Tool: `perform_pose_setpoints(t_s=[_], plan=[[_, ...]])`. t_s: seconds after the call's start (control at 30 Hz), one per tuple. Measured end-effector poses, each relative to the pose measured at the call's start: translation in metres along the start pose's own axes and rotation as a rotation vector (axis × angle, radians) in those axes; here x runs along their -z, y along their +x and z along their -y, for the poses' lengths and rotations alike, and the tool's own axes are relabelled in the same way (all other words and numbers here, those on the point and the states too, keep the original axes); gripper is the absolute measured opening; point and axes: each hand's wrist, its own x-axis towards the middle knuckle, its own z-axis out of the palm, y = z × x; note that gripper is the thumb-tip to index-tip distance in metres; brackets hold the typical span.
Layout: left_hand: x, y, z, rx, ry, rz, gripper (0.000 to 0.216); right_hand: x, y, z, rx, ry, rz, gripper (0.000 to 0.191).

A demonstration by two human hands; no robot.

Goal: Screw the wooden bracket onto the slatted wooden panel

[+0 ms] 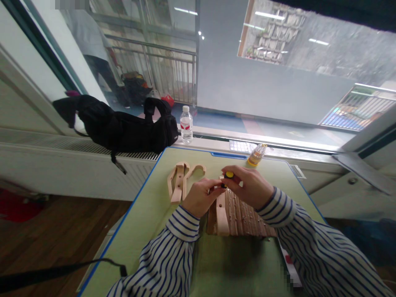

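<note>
My right hand (249,183) is wrapped around the yellow-and-black handle of a screwdriver (229,175), held upright. The fingers of my left hand (206,193) are closed at the lower end of that screwdriver; its tip is hidden. Beneath both hands lies a pale wooden hook (222,214) with a screw hole, on the left part of a brown ridged board (247,218). Several loose wooden hooks (178,183) rest on the table left of my hands. A small clear bottle with a yellow base (256,155) stands behind my right hand.
The green table (151,231) has a blue edge and meets the windowsill. A water bottle (186,126) and a black bag (123,126) are on the sill. At lower left a dark strap (93,262) crosses the view. A person (93,49) shows beyond the glass.
</note>
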Motion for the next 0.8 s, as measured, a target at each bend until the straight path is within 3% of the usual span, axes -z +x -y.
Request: perform_pose_setpoints(t_s=[0.13,0.33,0.8], plan=[[0.000,0.000,-0.001,-0.007,-0.002,-0.016,0.024,0.009,0.002,-0.002,0.067,-0.002,0.086,0.043],[-0.002,0.001,0.000,-0.015,-0.038,-0.007,0.023,0.015,0.005,-0.005,0.139,-0.019,0.173,0.030],[-0.001,0.002,0.000,-0.033,-0.090,0.049,0.022,0.004,0.000,-0.006,0.076,-0.075,0.025,0.024]])
